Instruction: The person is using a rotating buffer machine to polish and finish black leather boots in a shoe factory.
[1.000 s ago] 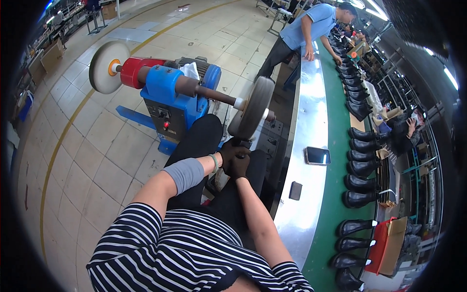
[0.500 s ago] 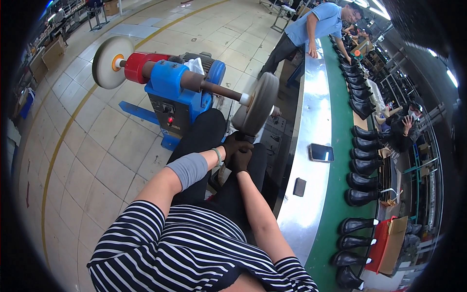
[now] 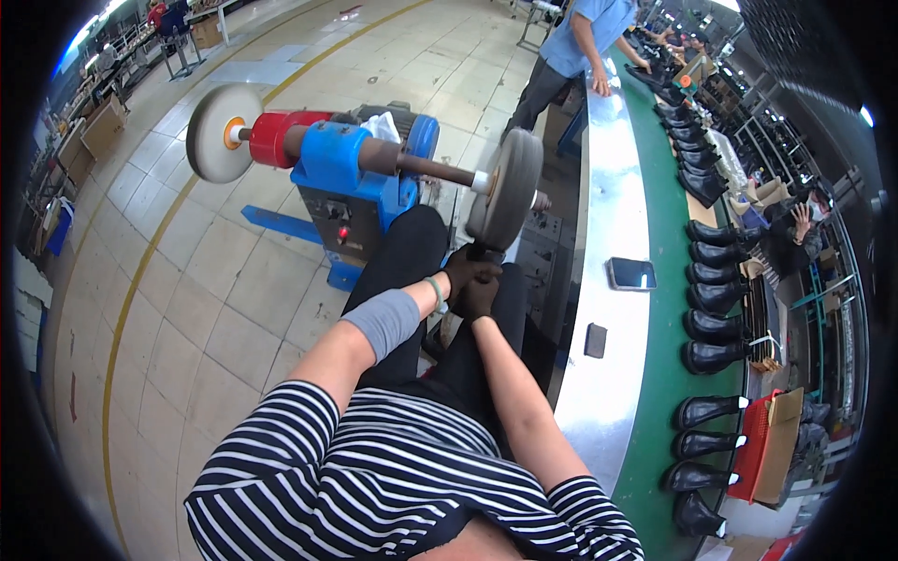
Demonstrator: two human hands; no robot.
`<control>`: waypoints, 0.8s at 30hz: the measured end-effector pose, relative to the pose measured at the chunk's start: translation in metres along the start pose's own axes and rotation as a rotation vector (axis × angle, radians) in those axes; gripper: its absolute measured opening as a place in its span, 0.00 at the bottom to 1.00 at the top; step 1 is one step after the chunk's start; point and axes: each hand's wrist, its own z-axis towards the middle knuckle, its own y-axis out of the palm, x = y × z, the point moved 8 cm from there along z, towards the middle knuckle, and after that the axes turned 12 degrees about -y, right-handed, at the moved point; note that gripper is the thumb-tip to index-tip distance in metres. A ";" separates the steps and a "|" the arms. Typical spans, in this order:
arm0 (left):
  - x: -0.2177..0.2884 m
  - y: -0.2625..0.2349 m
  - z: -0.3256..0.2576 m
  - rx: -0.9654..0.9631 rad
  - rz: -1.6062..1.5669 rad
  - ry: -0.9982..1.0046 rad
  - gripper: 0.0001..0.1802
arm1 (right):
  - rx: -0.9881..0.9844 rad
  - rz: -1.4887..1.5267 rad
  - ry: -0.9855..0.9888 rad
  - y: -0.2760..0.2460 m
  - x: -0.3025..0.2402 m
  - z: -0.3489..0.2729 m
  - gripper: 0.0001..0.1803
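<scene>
My left hand (image 3: 459,270) and my right hand (image 3: 480,296), both in dark brown gloves, are close together between my knees. Their fingers are closed around a black thing (image 3: 486,254) that looks like a black boot; most of it is hidden by the gloves. Its top is up against the lower rim of the grey buffing wheel (image 3: 506,187), which looks blurred as if spinning. That wheel sits on the right end of the shaft (image 3: 435,169) of a blue and red buffing machine (image 3: 339,154). A paler wheel (image 3: 222,136) is on the shaft's left end.
To my right run a metal ledge (image 3: 608,402) and a green conveyor (image 3: 645,449) with several black boots (image 3: 713,325). A phone (image 3: 632,274) and a small dark block (image 3: 595,340) lie on the ledge. A person in blue (image 3: 572,47) stands beyond; a red crate (image 3: 754,447) is farther right.
The view has shifted slightly, so the scene sits a little farther right. My hands remain together under the wheel. The person in blue is now partly out of the picture.
</scene>
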 end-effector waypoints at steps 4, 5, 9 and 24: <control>0.008 0.006 -0.004 -0.058 0.016 0.044 0.25 | 0.060 -0.079 -0.003 -0.005 0.001 0.001 0.10; 0.005 0.004 -0.003 -0.009 0.042 -0.005 0.25 | 0.056 0.033 -0.003 -0.003 0.003 0.000 0.10; 0.011 0.006 -0.007 -0.020 0.024 0.052 0.25 | 0.025 0.027 0.013 -0.001 0.010 0.003 0.10; 0.017 0.008 -0.009 -0.003 0.091 0.090 0.23 | 0.065 0.018 0.000 -0.001 0.006 0.002 0.11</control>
